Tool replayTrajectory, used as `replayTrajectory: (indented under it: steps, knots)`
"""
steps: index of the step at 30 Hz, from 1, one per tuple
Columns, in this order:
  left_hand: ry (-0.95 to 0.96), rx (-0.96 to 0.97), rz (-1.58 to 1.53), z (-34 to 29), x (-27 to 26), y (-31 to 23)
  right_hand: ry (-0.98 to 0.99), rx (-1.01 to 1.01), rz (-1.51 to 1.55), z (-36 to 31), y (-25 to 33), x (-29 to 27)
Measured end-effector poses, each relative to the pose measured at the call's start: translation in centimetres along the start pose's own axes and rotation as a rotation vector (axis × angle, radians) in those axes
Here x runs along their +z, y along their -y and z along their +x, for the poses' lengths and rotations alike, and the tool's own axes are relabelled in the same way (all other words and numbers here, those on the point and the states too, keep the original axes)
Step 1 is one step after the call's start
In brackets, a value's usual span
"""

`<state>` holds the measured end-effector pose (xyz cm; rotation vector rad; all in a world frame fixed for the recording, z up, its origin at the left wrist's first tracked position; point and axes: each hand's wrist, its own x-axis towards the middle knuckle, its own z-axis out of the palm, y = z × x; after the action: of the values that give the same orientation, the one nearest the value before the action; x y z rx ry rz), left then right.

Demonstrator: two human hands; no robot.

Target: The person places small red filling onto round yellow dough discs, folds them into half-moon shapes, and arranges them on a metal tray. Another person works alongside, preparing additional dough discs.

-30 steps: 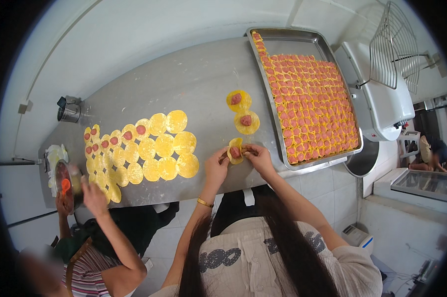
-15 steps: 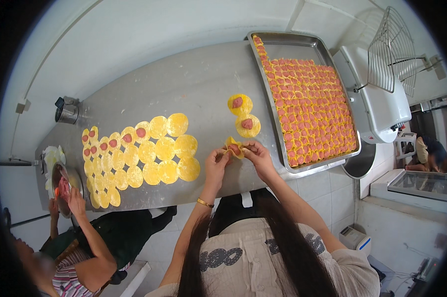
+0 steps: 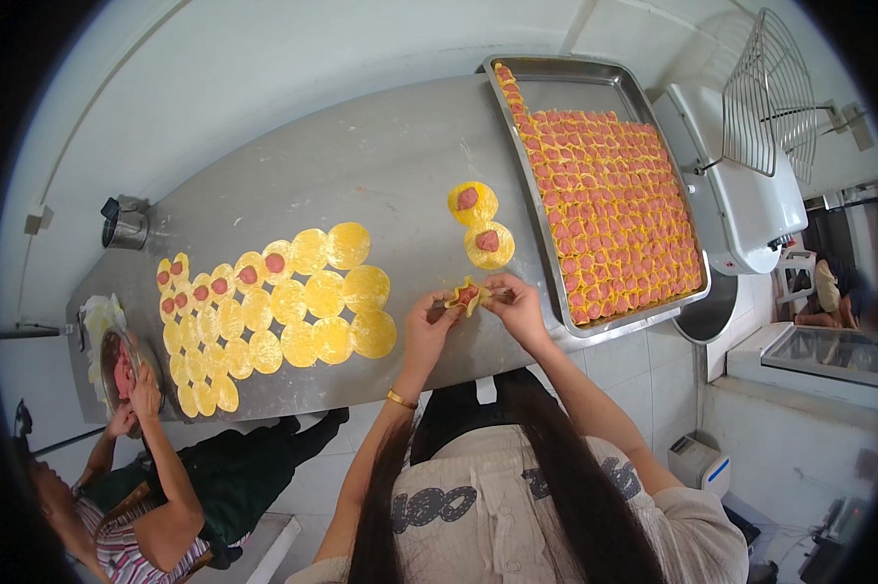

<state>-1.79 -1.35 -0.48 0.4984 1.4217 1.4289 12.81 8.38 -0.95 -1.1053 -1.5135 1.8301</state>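
Observation:
Between my two hands, just above the steel table, is a dumpling (image 3: 467, 296): a yellow wrapper gathered up around pink meat filling, its rim ruffled. My left hand (image 3: 429, 321) pinches its left side, and my right hand (image 3: 518, 310) pinches the right. Beyond them lie two flat round wrappers, the nearer wrapper (image 3: 488, 245) and the farther wrapper (image 3: 473, 202), each with a lump of meat. To the left spread rows of overlapping yellow wrappers (image 3: 334, 340); several at the far left bear meat, the others are bare.
At the right a large metal tray (image 3: 558, 318) holds rows of open-topped dumplings. A co-worker's hand (image 3: 145, 394) is at a steel bowl (image 3: 152, 343) of meat at the far left. A metal cup (image 3: 125, 226) stands on the steel table (image 3: 293, 161). Beyond the tray is a white machine (image 3: 726, 185).
The wrapper in my fingers has turned and drawn up more evenly around its meat, its rim now ruffled. The co-worker's hands have shifted at the bowl.

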Motion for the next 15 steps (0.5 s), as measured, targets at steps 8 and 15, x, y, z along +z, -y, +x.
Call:
replayTrajectory:
  steps: [8,15]
  knots:
    - [0.048,0.360,0.572,0.2,-0.2,2.0,0.033,-0.273,-0.502,-0.5,-0.2,-0.2]
    - [0.080,0.177,0.422,0.7,0.2,1.6,0.205,-0.379,-0.640,1.0,0.6,-1.0]
